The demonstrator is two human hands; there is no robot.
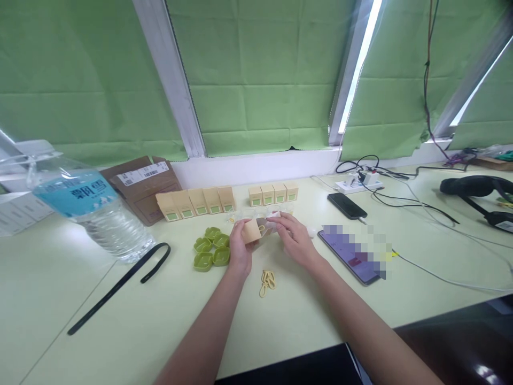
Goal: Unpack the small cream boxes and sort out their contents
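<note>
The inside of the small kraft box (251, 231) is mostly hidden by its walls and the person's fingers; only a bit of pale yellow loop (262, 228) shows at its open end. Some small clear pieces (232, 217) behind the hands are partly covered and hard to make out. The screen of the larger phone (340, 251) is blurred into blocks, the headset (468, 187) runs off the right edge, and the bottle (120, 230) is cut by the left one. Both forearms leave the view at the bottom, where a dark object (304, 369) shows only in part. Near the front edge, the table (256, 331) is bare between the forearms, below a little pile of yellow loops (267, 279). Left of the box, room is tighter: green flower-shaped cups (203, 261) sit just beside the left hand (240, 248); beyond them lies a black strap (116, 289). A row of five boxes (199, 203) and a row of four boxes (267, 195) stand behind. The kraft box is held above the table, tilted, its opening toward the right hand (295, 238). The left fingers wrap closely round it; the right thumb and fingers, nearly together, are at a whitish flap or piece (273, 216), and whether they pinch it I cannot tell.
</note>
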